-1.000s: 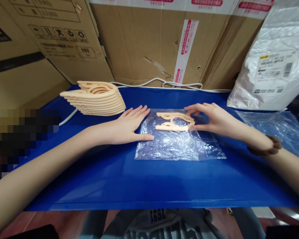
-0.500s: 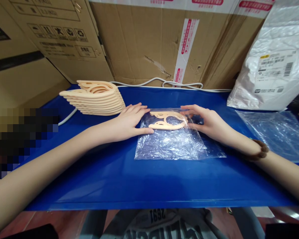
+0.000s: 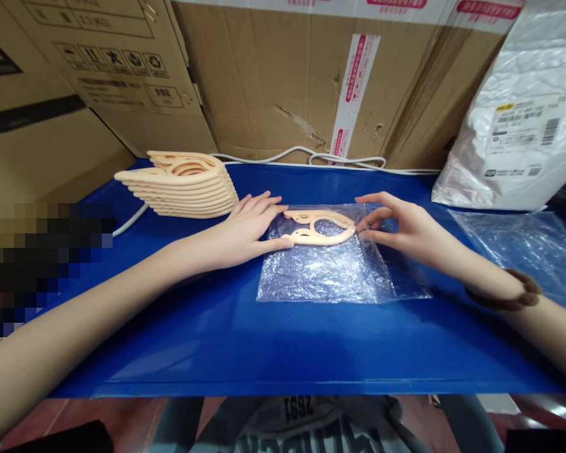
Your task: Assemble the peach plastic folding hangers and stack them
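A peach plastic folding hanger point(image 3: 327, 237) lies flat inside a clear plastic bag point(image 3: 321, 277) on the blue tabletop. My left hand point(image 3: 248, 228) rests at the bag's left side with its fingers spread, thumb touching near the hanger's left end. At the hanger's right end is my right hand point(image 3: 391, 223), its index finger stretched away while the thumb and another fingertip come close together by the bag's film. Nothing firmly held shows in it. Behind my left hand stands a stack of several matching hangers point(image 3: 179, 189).
Cardboard boxes point(image 3: 273, 75) wall off the back and left. A white cable point(image 3: 283, 154) runs along the rear edge. On the right stand a white shipping bag point(image 3: 504, 145) and, before it, another clear plastic bag point(image 3: 523, 251) lying flat.
My right hand has drawn back slightly to the right, uncovering the hanger's right end. My left hand stays in place beside the bag.
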Tool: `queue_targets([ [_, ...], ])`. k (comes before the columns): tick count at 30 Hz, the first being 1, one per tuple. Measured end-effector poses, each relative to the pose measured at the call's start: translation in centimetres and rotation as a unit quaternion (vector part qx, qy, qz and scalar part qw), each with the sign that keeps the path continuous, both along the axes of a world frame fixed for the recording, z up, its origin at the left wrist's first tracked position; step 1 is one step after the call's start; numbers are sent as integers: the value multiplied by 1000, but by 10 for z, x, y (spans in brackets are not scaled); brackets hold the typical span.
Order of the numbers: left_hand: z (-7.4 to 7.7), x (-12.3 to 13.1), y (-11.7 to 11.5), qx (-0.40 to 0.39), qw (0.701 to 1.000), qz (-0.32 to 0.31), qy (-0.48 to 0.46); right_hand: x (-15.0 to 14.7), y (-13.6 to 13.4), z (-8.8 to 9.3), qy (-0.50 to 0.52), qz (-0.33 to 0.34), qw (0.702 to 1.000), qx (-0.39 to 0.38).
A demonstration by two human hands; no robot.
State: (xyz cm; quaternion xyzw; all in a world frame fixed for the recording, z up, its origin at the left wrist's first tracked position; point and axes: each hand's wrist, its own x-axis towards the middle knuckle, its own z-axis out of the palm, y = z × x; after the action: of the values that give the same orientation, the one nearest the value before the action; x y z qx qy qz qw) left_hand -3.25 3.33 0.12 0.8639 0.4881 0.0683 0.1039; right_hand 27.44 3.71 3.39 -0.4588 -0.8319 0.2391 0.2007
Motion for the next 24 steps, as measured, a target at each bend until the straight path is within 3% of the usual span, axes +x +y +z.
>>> queue_targets([
  [18, 2, 0, -1, 0, 1000, 0, 3, -2, 0, -2, 53, 21, 996, -63],
  [24, 3, 2, -3, 3, 1000, 7, -7, -1, 0, 4, 23, 32, 997, -59],
])
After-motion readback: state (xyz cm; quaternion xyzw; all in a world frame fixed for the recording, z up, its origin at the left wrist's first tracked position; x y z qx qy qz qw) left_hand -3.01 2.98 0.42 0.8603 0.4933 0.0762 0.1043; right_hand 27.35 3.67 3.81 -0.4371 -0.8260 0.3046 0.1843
